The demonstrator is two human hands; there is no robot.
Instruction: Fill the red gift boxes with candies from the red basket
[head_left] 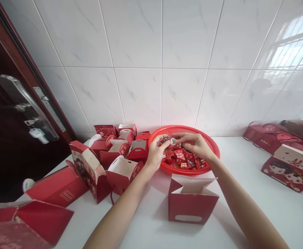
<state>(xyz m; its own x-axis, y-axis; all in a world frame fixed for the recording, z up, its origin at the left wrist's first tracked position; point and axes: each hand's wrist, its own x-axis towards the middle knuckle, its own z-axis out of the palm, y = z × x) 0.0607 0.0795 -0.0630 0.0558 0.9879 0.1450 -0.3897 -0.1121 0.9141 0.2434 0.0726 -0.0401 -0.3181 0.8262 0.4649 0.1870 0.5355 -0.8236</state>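
Over the red plastic basket (215,147), my left hand (156,152) pinches a small wrapped candy with a round pale label (173,141) bearing dark writing. From the other side, my right hand (196,147) has its fingertips closed at the edge of the same piece. Beneath both hands, red-wrapped candies (179,157) fill the basket. A red paper box (193,205) stands upright with its top open between my forearms, just in front of the basket. My fingers partly hide the held piece.
Several red gift boxes (124,171) crowd the left side, some standing, others lying. A box with cartoon figures (287,171) and more red boxes (268,136) sit at the right. White tiled wall (138,93) rises behind the white tabletop (234,166); a dark door (6,131) is at left.
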